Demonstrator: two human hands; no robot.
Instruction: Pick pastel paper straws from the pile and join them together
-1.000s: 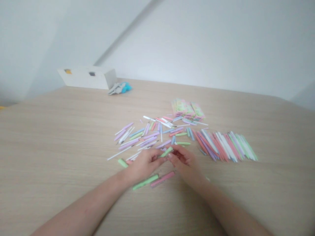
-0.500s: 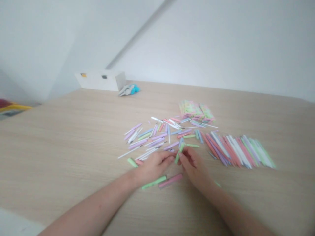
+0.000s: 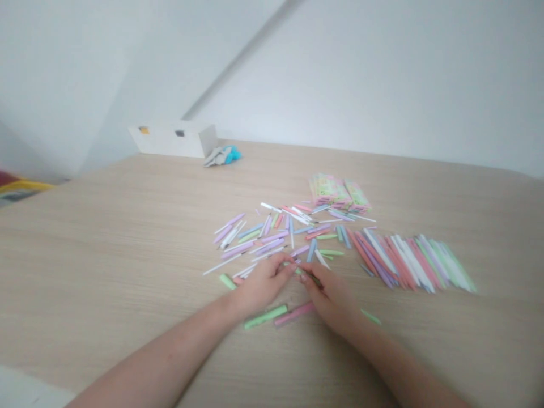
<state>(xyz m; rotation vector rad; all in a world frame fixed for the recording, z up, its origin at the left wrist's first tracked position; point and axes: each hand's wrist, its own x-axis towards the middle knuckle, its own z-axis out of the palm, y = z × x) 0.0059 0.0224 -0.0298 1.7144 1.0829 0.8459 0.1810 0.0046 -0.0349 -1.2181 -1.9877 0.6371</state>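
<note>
My left hand (image 3: 267, 281) and my right hand (image 3: 332, 296) meet fingertip to fingertip above the table. Both pinch a small light green pen part (image 3: 299, 272) between them; the fingers cover most of it. Just below my hands lie a green pen part (image 3: 266, 316) and a pink pen part (image 3: 294, 313). Beyond the fingers is a scatter of loose pen parts (image 3: 272, 238) in purple, blue, green, red and white, with thin white refills (image 3: 223, 263) among them. To the right, assembled-looking pens (image 3: 408, 260) lie side by side in a slanted row.
Stacks of pink and green printed packets (image 3: 335, 191) stand behind the loose parts. At the back left, a white box (image 3: 170, 140) sits by the wall with a grey and blue glove-like bundle (image 3: 223, 155) beside it. Everything rests on a wooden table (image 3: 106, 243).
The green pen part has gone from standing tilted up to lying low between the fingertips. My right hand has shifted slightly left and down, uncovering a white piece behind it.
</note>
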